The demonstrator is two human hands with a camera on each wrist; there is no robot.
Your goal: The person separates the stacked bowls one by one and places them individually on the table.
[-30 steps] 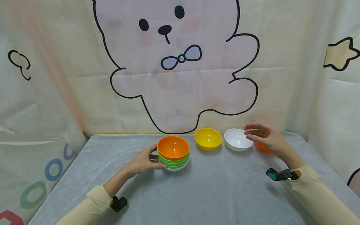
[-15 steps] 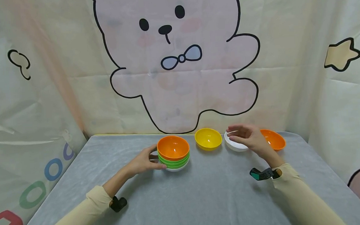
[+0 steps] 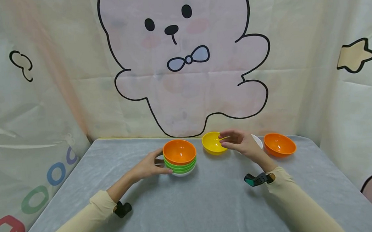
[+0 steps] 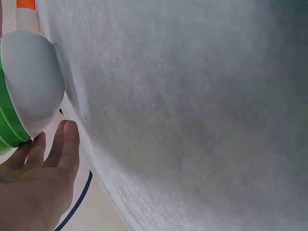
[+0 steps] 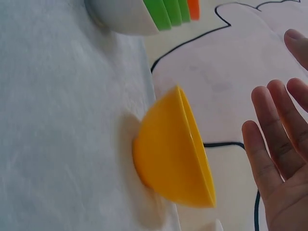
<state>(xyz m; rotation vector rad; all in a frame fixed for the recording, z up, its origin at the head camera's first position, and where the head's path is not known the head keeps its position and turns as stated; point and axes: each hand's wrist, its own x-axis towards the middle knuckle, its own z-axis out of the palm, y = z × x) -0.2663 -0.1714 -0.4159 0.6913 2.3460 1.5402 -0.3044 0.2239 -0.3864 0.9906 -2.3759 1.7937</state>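
Left of the table's middle stands a stack of bowls [image 3: 180, 157]: an orange one on top, several green ones below, a white one at the bottom. My left hand [image 3: 150, 164] holds it from the left side, thumb in front and fingers behind; in the left wrist view fingertips [image 4: 39, 139] meet the green rims. My right hand [image 3: 241, 143] hovers with relaxed, spread fingers and holds nothing. Its fingertips overlap the right part of a yellow bowl [image 3: 211, 144] in the head view. Behind this hand, a white bowl [image 3: 257, 142] is mostly hidden.
An orange bowl [image 3: 279, 144] sits at the right end of the back row. Grey cloth covers the table [image 3: 207, 203]. A printed curtain [image 3: 185, 105] with a cartoon bear hangs along the table's back edge.
My right hand has moved left, from beside the orange bowl across the white bowl to the yellow one. The orange bowl has come into full view. My left hand and the stack stay put.
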